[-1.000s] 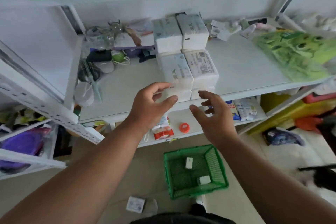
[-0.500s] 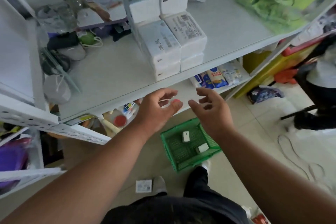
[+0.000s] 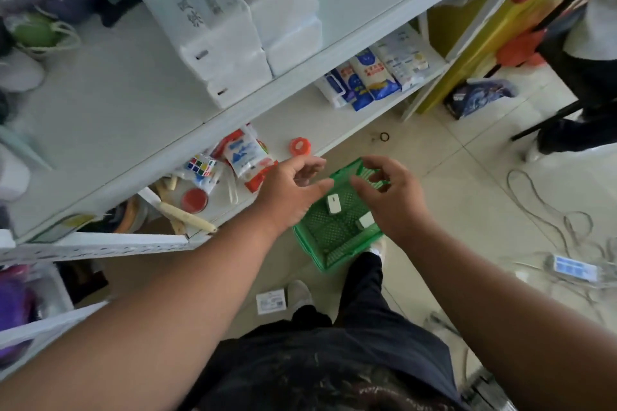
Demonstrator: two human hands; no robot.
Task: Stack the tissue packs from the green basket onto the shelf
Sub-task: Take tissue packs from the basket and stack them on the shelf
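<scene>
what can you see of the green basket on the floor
The green basket is a rectangular tray of perforated, plastic-looking mesh with low slatted walls, sitting on the tiled floor in front of the shelf, by the person's foot. Two small white objects lie inside; no large tissue packs show. The left hand and right hand hover above it, open, covering parts of its rim.

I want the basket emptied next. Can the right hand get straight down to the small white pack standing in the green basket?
Probably yes. The right hand hovers empty above the open-topped green basket, and nothing covers the small white pack; the left hand hangs beside it.
</scene>
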